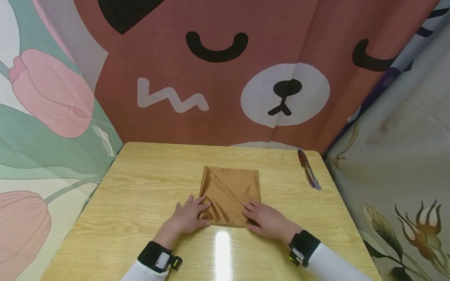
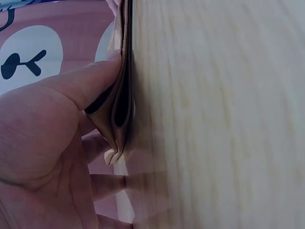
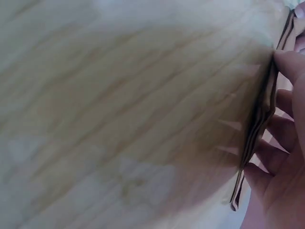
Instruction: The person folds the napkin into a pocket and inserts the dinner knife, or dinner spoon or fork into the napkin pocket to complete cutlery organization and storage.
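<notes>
Here, from the head, the folded cloth [image 1: 228, 185] sits on the bench [image 1: 151, 183], open room around; left hand [image 1: 188, 217] and right hand [image 1: 268, 221] rest unclenched at the cloth's near corners. Left wrist: layers [image 2: 106, 125] gape by the thumb [image 2: 90, 82]; uneven pressure could crease them. Right wrist: loose fingers [image 3: 272, 159] might drag stacked edges [image 3: 261, 119] askew.

Left grip [image 1: 188, 217], right grip [image 1: 268, 221] on brown cloth [image 1: 230, 191]; wooden table [image 1: 147, 175]
</notes>
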Motion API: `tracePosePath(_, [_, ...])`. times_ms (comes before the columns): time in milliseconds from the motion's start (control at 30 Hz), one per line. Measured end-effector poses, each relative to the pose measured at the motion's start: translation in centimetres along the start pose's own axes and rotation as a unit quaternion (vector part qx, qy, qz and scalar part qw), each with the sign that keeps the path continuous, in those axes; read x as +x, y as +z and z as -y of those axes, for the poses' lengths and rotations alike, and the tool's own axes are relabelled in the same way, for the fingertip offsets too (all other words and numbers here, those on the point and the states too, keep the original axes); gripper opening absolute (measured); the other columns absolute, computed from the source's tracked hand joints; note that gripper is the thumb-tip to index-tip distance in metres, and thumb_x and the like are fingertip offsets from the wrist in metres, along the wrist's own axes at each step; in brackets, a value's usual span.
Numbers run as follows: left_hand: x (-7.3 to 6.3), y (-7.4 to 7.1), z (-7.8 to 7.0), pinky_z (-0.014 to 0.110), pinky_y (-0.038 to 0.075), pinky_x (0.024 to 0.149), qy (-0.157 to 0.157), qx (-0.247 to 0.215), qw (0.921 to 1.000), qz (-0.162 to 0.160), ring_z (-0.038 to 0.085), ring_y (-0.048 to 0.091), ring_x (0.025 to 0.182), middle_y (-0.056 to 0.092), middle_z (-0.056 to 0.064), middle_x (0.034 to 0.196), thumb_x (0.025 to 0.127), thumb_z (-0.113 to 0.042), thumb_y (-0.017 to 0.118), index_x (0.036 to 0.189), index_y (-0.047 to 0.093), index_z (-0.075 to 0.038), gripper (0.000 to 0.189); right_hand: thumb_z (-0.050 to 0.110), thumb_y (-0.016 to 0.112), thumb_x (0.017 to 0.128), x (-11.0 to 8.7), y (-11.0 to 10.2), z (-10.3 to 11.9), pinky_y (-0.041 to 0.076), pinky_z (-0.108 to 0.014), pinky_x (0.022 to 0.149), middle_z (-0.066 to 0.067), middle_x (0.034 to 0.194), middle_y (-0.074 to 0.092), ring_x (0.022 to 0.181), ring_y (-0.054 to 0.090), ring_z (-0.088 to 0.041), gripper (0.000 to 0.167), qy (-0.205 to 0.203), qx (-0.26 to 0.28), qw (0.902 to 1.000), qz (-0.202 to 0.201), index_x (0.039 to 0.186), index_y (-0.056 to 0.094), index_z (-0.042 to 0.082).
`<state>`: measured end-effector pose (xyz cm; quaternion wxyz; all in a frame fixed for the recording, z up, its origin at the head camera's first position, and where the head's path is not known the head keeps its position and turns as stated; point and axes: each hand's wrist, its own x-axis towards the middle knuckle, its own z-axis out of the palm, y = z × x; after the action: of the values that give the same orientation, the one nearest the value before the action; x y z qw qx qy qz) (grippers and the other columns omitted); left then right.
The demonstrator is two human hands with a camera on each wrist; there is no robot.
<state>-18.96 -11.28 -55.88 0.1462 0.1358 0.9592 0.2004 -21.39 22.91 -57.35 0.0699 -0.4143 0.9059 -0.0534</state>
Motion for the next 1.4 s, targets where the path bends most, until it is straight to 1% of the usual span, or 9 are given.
tracePosePath(133, [0.0,0.0,0.0,0.084,0.013,0.113,0.004,0.005,1.0,-0.001,0.045,0.017,0.158,0.031,0.0,0.17,0.094,-0.059,0.066,0.153,0.05,-0.032,0.067,0.046,0.058,0.103,-0.8,-0.2,-0.2,0.043,-0.052,0.116,-0.008,0.159,0.05,0.147,0.047,-0.033,0.055,-0.005,-0.009,0.9999,-0.01,0.15,0.055,0.016])
tracePosePath(300, [0.0,0.1,0.0,0.084,0.013,0.112,0.006,0.007,1.0,0.002,0.045,0.018,0.158,0.031,0.0,0.17,0.096,-0.059,0.061,0.154,0.049,-0.032,0.065,0.046,0.058,0.103,-1.7,0.0,-0.6,0.045,-0.056,0.113,-0.004,0.156,0.053,0.145,0.051,-0.029,0.052,-0.01,-0.024,0.9993,-0.028,0.148,0.058,0.019])
tracePosePath(467, [0.1,0.1,0.1,0.084,0.014,0.113,0.005,0.007,1.0,0.004,0.044,0.018,0.158,0.032,-0.001,0.17,0.098,-0.06,0.058,0.154,0.049,-0.032,0.063,0.046,0.056,0.104,-2.4,0.4,-1.2,0.048,-0.055,0.11,0.0,0.155,0.055,0.144,0.053,-0.027,0.05,-0.019,-0.04,0.9982,-0.042,0.149,0.056,0.023])
tracePosePath(600, [0.1,0.1,0.2,0.084,0.014,0.113,0.004,0.006,0.9999,0.007,0.044,0.017,0.159,0.031,-0.001,0.17,0.098,-0.061,0.056,0.154,0.048,-0.032,0.064,0.043,0.055,0.105,-2.8,0.6,-1.5,0.05,-0.054,0.108,-0.001,0.153,0.057,0.142,0.054,-0.028,0.047,-0.029,-0.046,0.997,-0.056,0.148,0.058,0.023])
tracePosePath(933, [0.2,-0.1,0.2,0.084,0.013,0.113,0.003,0.002,0.9999,0.011,0.045,0.017,0.159,0.031,-0.001,0.17,0.097,-0.061,0.057,0.155,0.048,-0.032,0.065,0.03,0.059,0.105,-3.5,0.6,-1.7,0.051,-0.048,0.109,0.0,0.149,0.061,0.139,0.058,-0.025,0.037,-0.016,-0.053,0.9968,-0.057,0.14,0.066,0.019])
tracePosePath(1033, [0.3,-0.2,0.1,0.084,0.014,0.113,0.005,0.004,0.9999,0.011,0.045,0.017,0.159,0.031,-0.001,0.17,0.096,-0.062,0.06,0.155,0.047,-0.032,0.067,0.028,0.062,0.104,-3.5,0.7,-1.7,0.053,-0.047,0.107,0.0,0.145,0.064,0.136,0.06,-0.025,0.034,-0.013,-0.048,0.996,-0.073,0.135,0.07,0.018])
tracePosePath(1133, [0.3,-0.2,0.1,0.084,0.013,0.113,0.007,0.008,0.9999,0.012,0.045,0.016,0.159,0.03,-0.001,0.17,0.094,-0.062,0.062,0.155,0.047,-0.032,0.07,0.027,0.065,0.101,-3.5,0.8,-1.7,0.055,-0.047,0.104,-0.001,0.14,0.068,0.132,0.064,-0.025,0.029,-0.013,-0.048,0.9936,-0.101,0.127,0.074,0.018])
tracePosePath(1267, [0.2,-0.3,-0.2,0.084,0.013,0.113,0.007,0.005,0.9999,0.011,0.047,0.017,0.158,0.029,0.0,0.171,0.094,-0.06,0.065,0.155,0.047,-0.03,0.071,0.025,0.073,0.096,-3.4,1.0,-1.6,0.056,-0.046,0.1,-0.004,0.13,0.074,0.123,0.069,-0.026,0.019,-0.021,-0.039,0.9889,-0.142,0.111,0.08,0.017])
tracePosePath(1400, [0.4,-0.3,-0.9,0.081,0.016,0.115,0.004,0.01,0.9999,0.004,0.051,0.019,0.156,0.033,0.005,0.169,0.095,-0.059,0.064,0.153,0.051,-0.024,0.069,0.022,0.077,0.091,-3.2,1.2,-1.4,0.057,-0.045,0.099,-0.005,0.123,0.077,0.117,0.072,-0.025,0.008,-0.026,-0.023,0.9853,-0.167,0.098,0.08,0.019])
